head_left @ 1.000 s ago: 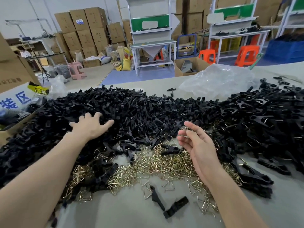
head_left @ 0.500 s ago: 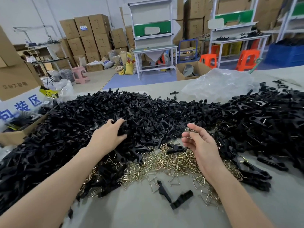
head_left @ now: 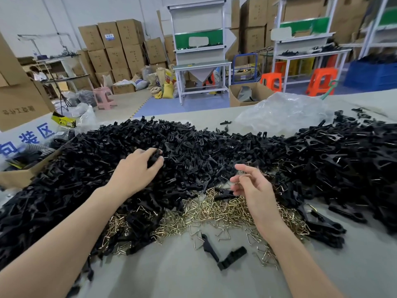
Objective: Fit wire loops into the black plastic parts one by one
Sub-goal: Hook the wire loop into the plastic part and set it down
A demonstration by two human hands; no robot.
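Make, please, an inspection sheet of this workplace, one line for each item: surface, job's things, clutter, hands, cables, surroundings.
Surface: grey table, mostly covered.
Job's things: big heap of black parts across the table; brass-coloured wire loops in a smaller heap at its near edge.
Clutter: clear bag behind the heap; open carton at the left edge; two loose black pieces near the front.
Hands: left hand grips one part on the heap; right hand hovers over the loops, fingers loosely curled; whether it holds a loop cannot be told.
Cables: nothing seen.
Surroundings: stacked boxes, benches, orange stools.
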